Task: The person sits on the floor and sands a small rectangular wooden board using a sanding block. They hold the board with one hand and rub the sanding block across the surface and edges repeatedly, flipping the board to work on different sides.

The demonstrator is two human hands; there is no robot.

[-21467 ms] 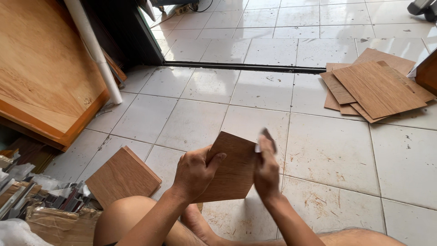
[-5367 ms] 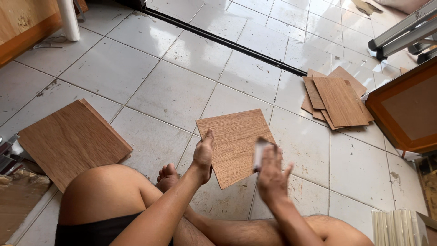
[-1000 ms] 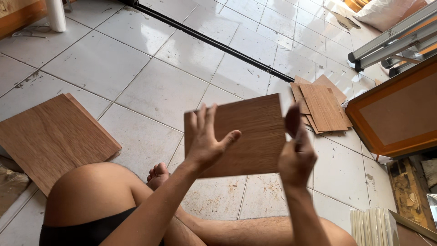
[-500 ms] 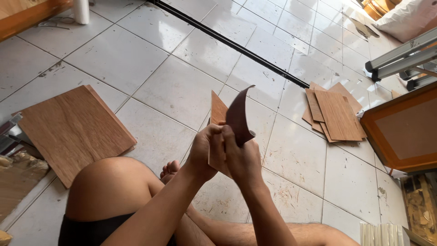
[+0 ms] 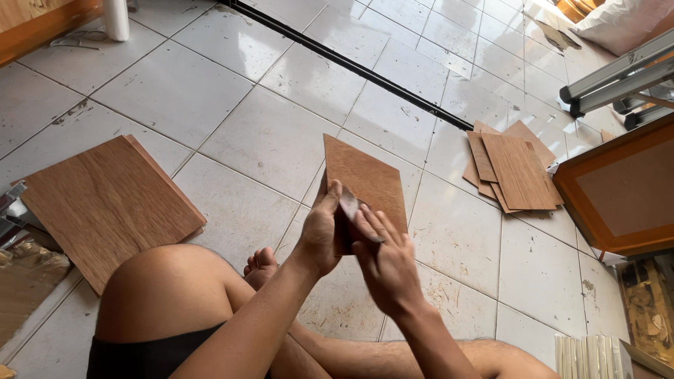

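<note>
I sit on a white tiled floor [image 5: 267,133] with my knees up. My left hand [image 5: 321,231] grips the near edge of a thin brown wooden panel [image 5: 368,179], held tilted above the floor. My right hand [image 5: 382,260] presses a small dark piece of sandpaper [image 5: 349,203] against the panel's near edge, fingers flat over it. Both hands touch each other at the panel's lower corner.
A stack of wooden panels [image 5: 105,200] lies at my left knee. More thin panels [image 5: 512,168] are piled on the tiles at the right, beside an orange-framed board [image 5: 621,189]. A dark floor track [image 5: 351,67] runs diagonally behind. Metal legs [image 5: 618,74] stand top right.
The panel, edge-on half a second ago, is turned with its face visible again. My right hand has slid down onto its near edge with the sandpaper.
</note>
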